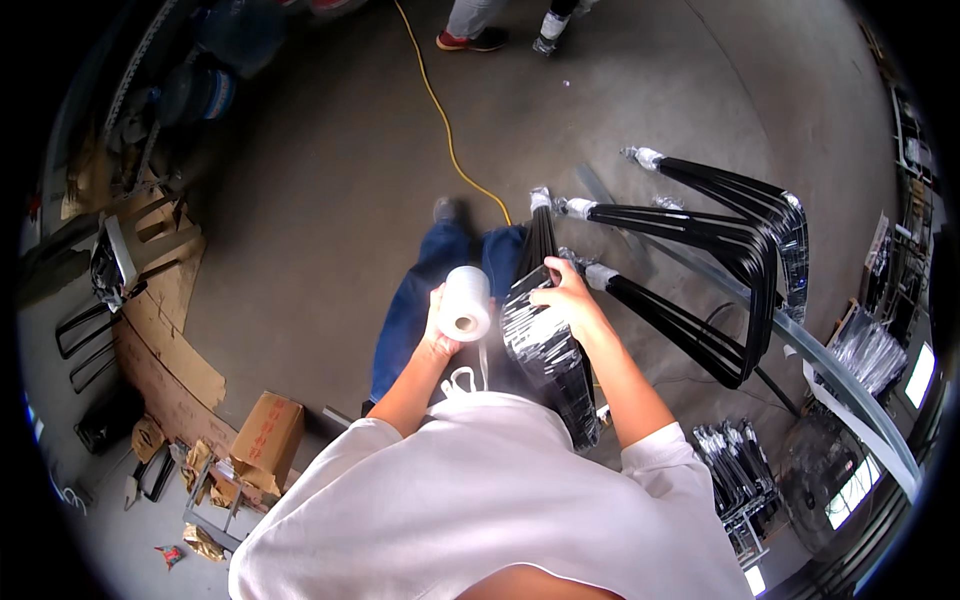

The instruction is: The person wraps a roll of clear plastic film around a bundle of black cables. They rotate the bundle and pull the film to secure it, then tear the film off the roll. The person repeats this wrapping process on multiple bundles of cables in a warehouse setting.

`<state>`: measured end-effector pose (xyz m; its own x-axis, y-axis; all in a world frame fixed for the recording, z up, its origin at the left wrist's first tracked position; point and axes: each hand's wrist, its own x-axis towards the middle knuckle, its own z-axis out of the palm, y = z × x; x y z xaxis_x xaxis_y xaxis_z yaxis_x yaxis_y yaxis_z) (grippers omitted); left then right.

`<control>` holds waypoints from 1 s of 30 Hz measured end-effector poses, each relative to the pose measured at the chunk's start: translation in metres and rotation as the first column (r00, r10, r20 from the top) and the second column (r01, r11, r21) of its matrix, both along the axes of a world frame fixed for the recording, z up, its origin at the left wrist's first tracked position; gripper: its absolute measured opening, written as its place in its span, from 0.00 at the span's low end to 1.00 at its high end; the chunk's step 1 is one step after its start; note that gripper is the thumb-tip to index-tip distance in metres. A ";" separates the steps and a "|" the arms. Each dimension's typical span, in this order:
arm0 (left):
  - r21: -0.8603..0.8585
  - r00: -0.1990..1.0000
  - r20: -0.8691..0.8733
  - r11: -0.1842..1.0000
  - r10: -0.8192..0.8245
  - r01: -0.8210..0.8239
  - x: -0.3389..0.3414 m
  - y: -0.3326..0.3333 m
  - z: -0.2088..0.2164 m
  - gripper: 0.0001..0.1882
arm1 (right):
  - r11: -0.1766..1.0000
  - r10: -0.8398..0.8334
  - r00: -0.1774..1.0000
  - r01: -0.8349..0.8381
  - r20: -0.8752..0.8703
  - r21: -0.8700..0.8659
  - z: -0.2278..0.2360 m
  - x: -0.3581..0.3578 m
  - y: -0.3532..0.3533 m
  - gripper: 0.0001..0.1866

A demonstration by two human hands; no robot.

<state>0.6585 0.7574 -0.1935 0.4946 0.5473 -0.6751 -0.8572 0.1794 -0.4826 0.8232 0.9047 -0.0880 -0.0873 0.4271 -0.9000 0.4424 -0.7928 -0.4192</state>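
A roll of whitish plastic film (463, 296) is in my left hand (436, 322), its cardboard core end facing up toward me. The fingers close round the roll's left side. Beside it, my right hand (571, 303) grips a bundle of black bars (545, 340), thumb and fingers bent over its upper side. Clear film covers much of this bundle, shiny and wrinkled, and its far end has a whitish wrap. The bundle stands tilted close against my body, and my arm and shirt hide part of it.
More bent black bar bundles (690, 225) with wrapped ends hang over a metal rail (810, 350) on the right. A yellow cable (440, 110) crosses the floor ahead. Another person's shoe (470, 41) shows at the top. A cardboard box (266, 440) sits at lower left.
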 end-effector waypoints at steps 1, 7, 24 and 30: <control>0.021 0.999 -0.032 1.000 0.015 -0.014 0.000 0.007 0.002 0.39 | 1.000 -0.002 1.000 0.002 -0.007 -0.014 -0.001 0.000 -0.002 0.42; 0.143 0.988 -0.144 0.987 -0.048 0.069 0.003 0.046 0.021 0.35 | 1.000 -0.023 0.999 0.022 -0.043 -0.011 -0.013 0.012 -0.007 0.41; 0.329 0.943 -0.105 0.884 -0.316 0.333 0.016 0.147 0.010 0.31 | 0.998 -0.059 0.981 0.060 -0.183 0.001 -0.008 0.008 0.014 0.44; 0.344 0.986 -0.132 0.929 -0.097 0.138 0.045 0.201 0.016 0.29 | 0.999 -0.040 0.998 0.039 -0.049 -0.012 -0.011 0.007 0.004 0.51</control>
<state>0.7039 0.9589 -0.1779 0.5030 0.7015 -0.5049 -0.8640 0.4225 -0.2737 0.8299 0.9086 -0.0994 -0.1150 0.4210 -0.8997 0.3898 -0.8140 -0.4307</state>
